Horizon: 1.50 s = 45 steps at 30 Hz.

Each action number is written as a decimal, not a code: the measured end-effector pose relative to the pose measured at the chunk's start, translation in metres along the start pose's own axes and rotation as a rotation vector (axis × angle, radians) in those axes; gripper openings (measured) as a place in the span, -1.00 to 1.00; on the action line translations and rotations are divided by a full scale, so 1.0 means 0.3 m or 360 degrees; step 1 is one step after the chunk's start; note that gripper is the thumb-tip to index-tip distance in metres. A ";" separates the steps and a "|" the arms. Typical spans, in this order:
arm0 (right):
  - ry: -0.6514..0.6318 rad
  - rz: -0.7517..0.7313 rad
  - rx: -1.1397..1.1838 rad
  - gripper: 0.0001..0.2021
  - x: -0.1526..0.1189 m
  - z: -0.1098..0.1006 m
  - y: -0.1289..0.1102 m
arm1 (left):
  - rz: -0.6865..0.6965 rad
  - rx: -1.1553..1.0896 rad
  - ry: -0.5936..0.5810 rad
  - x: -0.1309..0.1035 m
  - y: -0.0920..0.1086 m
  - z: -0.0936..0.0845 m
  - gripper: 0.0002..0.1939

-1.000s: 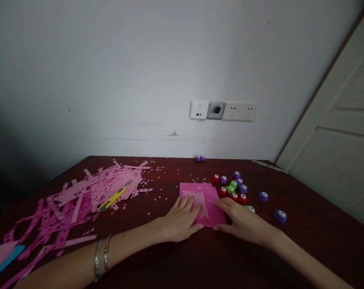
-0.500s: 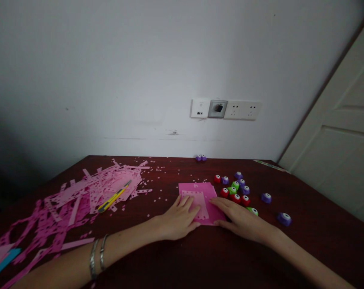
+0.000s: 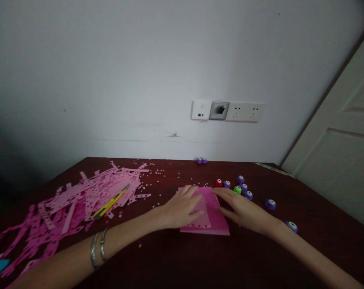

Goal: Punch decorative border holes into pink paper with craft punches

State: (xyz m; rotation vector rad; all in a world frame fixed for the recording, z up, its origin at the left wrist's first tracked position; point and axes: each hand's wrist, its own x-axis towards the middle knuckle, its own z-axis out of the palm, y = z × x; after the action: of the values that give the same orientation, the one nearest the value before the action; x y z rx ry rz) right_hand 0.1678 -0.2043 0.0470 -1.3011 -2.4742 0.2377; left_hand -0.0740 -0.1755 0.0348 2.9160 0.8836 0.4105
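Observation:
A folded-looking bright pink paper (image 3: 217,220) lies on the table in front of me, with a smaller pale pink sheet (image 3: 203,222) on top. The pale sheet has small punched shapes along its lower edge. My left hand (image 3: 182,209) rests over the left side of both papers, its fingers stretched out and apart. At the right edge of the bright pink paper is my right hand (image 3: 241,208), fingers extended and spread, with nothing gripped. Behind that hand stand small craft punches, among them a green one (image 3: 237,190) and a red one (image 3: 218,183).
A heap of punched pink paper strips (image 3: 92,192) covers the left of the table, a yellow utility knife (image 3: 112,201) on it. Purple punches (image 3: 270,204) stand at the right, and two more (image 3: 201,160) near the wall. Wall sockets (image 3: 244,112) are above.
Both hands have shifted slightly away from me along the papers. The papers' lower edges now show more, the bright pink one lower in view. My right arm hides more of the punches.

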 end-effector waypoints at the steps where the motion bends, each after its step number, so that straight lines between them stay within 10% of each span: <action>1: 0.0067 -0.0007 -0.0011 -0.59 0.031 -0.024 0.015 | -0.0034 0.0010 0.0075 0.037 -0.038 -0.011 -0.53; 7: 0.0215 0.0175 -0.0183 -0.75 0.278 -0.105 0.183 | -0.0449 -0.0052 0.0309 0.321 -0.327 -0.041 -0.72; 15: -0.0171 0.0653 -0.0066 -0.80 0.509 0.021 0.345 | -0.0750 -0.0144 0.0267 0.586 -0.525 0.090 -0.76; 28: -0.0112 0.0613 -0.0035 -0.77 0.569 0.099 0.422 | -0.0828 -0.0168 0.0176 0.688 -0.557 0.236 -0.72; 45: 0.0087 0.0668 0.0378 -0.82 0.502 0.039 0.380 | -0.0731 -0.0363 0.0302 0.634 -0.512 0.148 -0.74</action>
State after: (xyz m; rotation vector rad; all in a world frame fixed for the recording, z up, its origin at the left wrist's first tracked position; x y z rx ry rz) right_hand 0.1718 -0.0155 0.0344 -1.6767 -2.0296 0.5681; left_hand 0.0078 0.0582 0.0150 2.3989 1.3838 0.6979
